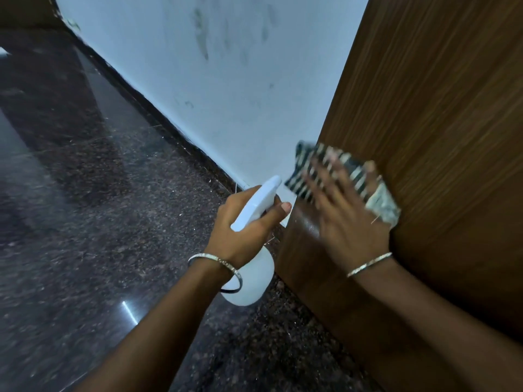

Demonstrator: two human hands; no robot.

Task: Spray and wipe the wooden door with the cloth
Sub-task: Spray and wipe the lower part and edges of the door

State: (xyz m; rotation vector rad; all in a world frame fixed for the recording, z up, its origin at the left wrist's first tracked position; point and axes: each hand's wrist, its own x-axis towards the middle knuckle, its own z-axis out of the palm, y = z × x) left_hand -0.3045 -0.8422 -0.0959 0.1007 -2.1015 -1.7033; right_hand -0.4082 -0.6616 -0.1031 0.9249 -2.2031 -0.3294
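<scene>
The brown wooden door [441, 114] fills the right side of the view, its left edge running down toward the floor. My right hand [348, 219] presses a striped black-and-white cloth [356, 174] flat against the door near that edge, fingers spread and blurred. A wet shiny patch shows on the wood just below the cloth. My left hand [243, 227] grips the neck of a white spray bottle [254, 275], held just left of the door's edge, nozzle pointing up and right.
A pale blue wall [226, 66] with dark smudges stands behind the door, meeting the dark polished stone floor [85, 193] at a black skirting. Both wrists wear thin metal bangles.
</scene>
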